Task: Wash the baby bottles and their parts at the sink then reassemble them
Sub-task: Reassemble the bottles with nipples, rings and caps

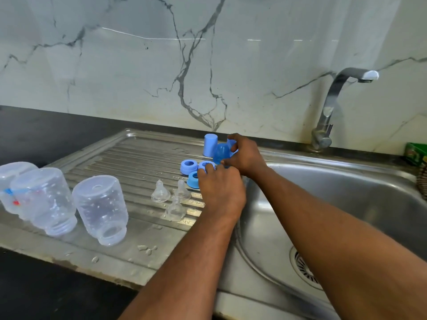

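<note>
1. three clear baby bottles stand upside down on the left of the steel drainboard point(143, 155), wet with droplets: one nearest the middle point(101, 209), a second point(44, 199) just left of it, and a third point(11, 183) at the far left edge with blue and red markings on its side.
2. three clear silicone teats sit together on the ridges right of the bottles: one point(160, 192) to the left, one point(182, 191) beside it, and one point(174, 210) nearer the camera.
3. three blue screw rings lie beyond the teats: a pale one point(188, 166) to the left, a second point(204, 164) partly under fingertips, and a deeper blue one point(193, 179) closer in, partly covered by a hand.
4. a pale blue cap point(210, 145) stands open end down at the back of the board; a darker, translucent blue domed cap point(221, 153) is just right of it, and another bit of pale blue shows behind the right thumb.
5. the left hand point(220, 192) lies palm down over the rings, fingertips touching the second ring; whether it grasps anything cannot be told.
6. the right hand point(246, 157) reaches across, thumb and fingers curled around the domed cap's side; it appears to be grasping it, though contact is partly hidden.
7. to the right is the steel sink basin point(346, 192) with its drain strainer point(305, 269), the tap point(332, 105) above, a marble-patterned wall behind, a green packet point(416, 153) at the far right, and dark countertop point(34, 132) on the left.
</note>
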